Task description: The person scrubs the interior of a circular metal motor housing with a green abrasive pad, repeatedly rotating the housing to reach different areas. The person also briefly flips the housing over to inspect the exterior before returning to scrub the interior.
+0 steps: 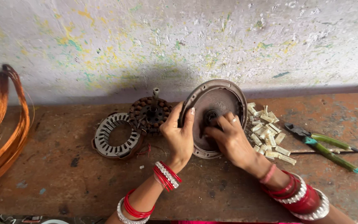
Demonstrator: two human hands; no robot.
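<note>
A round rusty metal motor cover stands tilted against the wall on the brown bench. My left hand grips its left rim. My right hand presses its fingers into the dark hub at the cover's middle. Both wrists wear red and white bangles. Just left of the cover lies a wound stator with a short shaft sticking up, and beside it a grey slotted steel ring.
A pile of small pale slips lies right of the cover. Green-handled pliers rest further right. Loops of copper wire hang at the far left. A paint-flecked wall rises behind the bench.
</note>
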